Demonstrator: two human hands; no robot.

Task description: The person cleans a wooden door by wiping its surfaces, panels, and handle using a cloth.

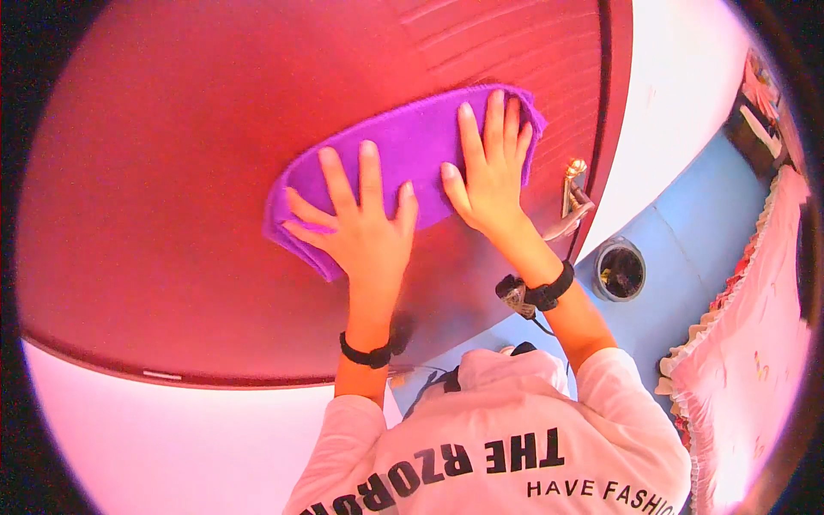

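Note:
A purple cloth (412, 145) lies folded and flat against a dark red door (212, 244) with grooved panel lines. On the cloth's left part my left hand (364, 222) rests with its fingers spread, pressing it to the door. My right hand (492, 167) lies on the cloth's right part, also palm down with fingers apart. Neither hand's fingers close round the cloth. A metal door handle (573, 206) is to the right of my right hand, near the door's edge. Black bands are on both wrists, and a small dark device with a cable hangs beside the right one.
A round waste bin (619, 270) with dark contents stands on the blue floor (682, 238) at the right. Beyond it is a bed with a pink frilled cover (747, 360). Some items on a dark piece of furniture (756, 138) are at the upper right. White walls flank the door.

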